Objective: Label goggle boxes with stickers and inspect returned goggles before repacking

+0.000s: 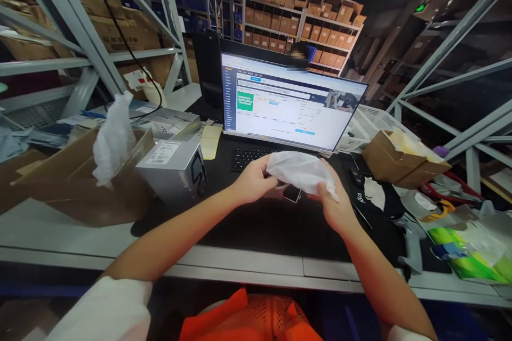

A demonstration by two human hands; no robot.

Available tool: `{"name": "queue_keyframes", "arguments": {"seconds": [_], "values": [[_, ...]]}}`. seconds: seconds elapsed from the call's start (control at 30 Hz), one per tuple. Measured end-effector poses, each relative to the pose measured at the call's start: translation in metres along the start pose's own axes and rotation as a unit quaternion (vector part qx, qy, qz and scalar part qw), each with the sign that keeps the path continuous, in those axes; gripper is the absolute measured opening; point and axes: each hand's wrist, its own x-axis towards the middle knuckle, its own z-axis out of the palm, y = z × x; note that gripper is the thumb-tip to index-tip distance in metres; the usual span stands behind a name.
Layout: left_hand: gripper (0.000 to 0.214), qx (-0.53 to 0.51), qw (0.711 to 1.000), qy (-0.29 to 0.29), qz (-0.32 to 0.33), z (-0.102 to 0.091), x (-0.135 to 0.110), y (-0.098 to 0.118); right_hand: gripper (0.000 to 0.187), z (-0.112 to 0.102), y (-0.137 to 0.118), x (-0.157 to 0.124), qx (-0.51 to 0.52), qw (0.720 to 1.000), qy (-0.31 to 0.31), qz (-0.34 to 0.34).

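Observation:
Between my two hands, above the black desk mat (248, 229), is a white, soft wrapped pouch (302, 170); what is inside it cannot be made out. My left hand (256, 178) pinches its left end, thumb underneath and fingers partly behind it. At the right end my right hand (334, 197) grips it, with the thumb on the near side. Just below the pouch shows a small dark rectangular object with a light edge (292, 193); whether it is held or lies on the mat I cannot tell. A grey product box (172, 170) stands left of my left forearm.
Behind my hands are a keyboard (250, 159) and a lit monitor (280, 101). An open carton (92, 192) with white wrapping (116, 138) sits left. Rightward are a mouse (356, 176), a barcode scanner (412, 242), a green tissue pack (468, 256) and a brown box (400, 162).

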Motion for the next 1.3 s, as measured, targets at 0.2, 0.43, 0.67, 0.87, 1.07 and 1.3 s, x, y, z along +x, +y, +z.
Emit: {"name": "queue_keyframes", "arguments": {"seconds": [0.2,0.43,0.67,0.87,1.07,1.3], "values": [[0.047,0.1,0.989,0.072,0.083,0.02,0.013,-0.013,0.071,0.001,0.002,0.009,0.256,0.949,-0.028,0.183],[0.064,0.02,0.997,-0.078,-0.002,0.011,0.014,-0.025,0.051,-0.005,0.004,0.017,0.259,0.954,0.081,0.126],[0.082,-0.034,0.968,-0.209,-0.133,-0.02,0.015,-0.017,0.039,-0.039,0.002,-0.012,-0.08,0.988,-0.033,-0.126],[0.072,0.036,0.979,-0.2,-0.011,-0.019,0.012,-0.014,0.055,-0.03,-0.004,-0.03,-0.167,0.964,-0.077,-0.191],[0.067,0.149,0.943,-0.286,0.085,-0.018,0.002,0.0,0.079,-0.028,-0.004,-0.036,0.024,0.978,-0.207,0.008],[0.075,0.151,0.933,-0.3,0.126,-0.023,0.005,-0.006,0.068,-0.021,0.006,-0.028,0.018,0.979,-0.201,0.028]]}}
